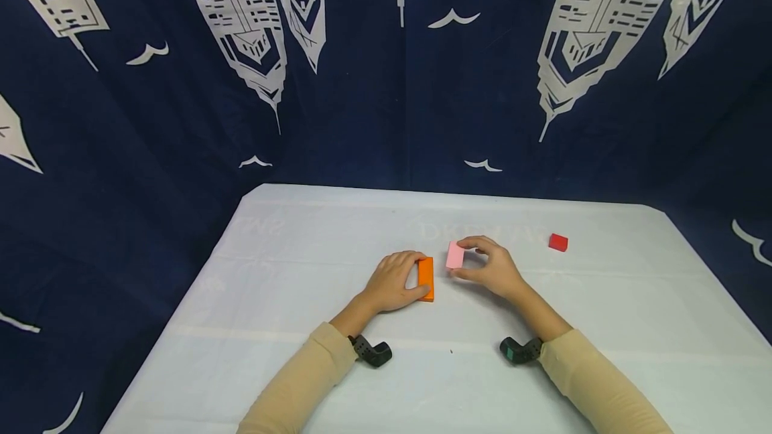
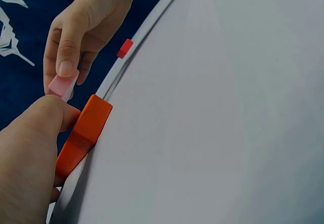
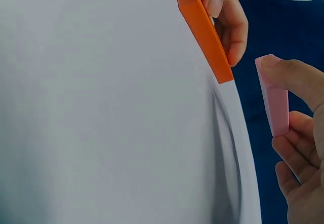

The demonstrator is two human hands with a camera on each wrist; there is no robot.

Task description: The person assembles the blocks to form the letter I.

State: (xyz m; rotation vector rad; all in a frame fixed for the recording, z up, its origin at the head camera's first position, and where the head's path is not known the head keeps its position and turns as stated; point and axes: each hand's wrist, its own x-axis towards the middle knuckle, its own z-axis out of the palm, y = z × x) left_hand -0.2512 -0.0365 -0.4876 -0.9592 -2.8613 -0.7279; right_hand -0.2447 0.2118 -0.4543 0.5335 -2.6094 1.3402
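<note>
An orange block point(image 1: 426, 278), long and rectangular, rests on the white table, and my left hand point(image 1: 393, 281) grips it by its two ends between thumb and fingers. Just to its right, my right hand point(image 1: 493, 269) pinches a smaller pink block point(image 1: 455, 256) between thumb and fingertips. In the right wrist view the pink block point(image 3: 276, 100) is held apart from the orange block point(image 3: 205, 34). The left wrist view has the left thumb close in front of the pink block point(image 2: 63, 85), beside the orange block point(image 2: 86, 133).
A small red block point(image 1: 558, 242) lies on the white table point(image 1: 271, 367) to the right of my right hand. Dark blue cloth point(image 1: 374, 106) printed with white buildings hangs behind the table. Each wrist wears a black device, such as the left wrist's camera point(image 1: 375, 352).
</note>
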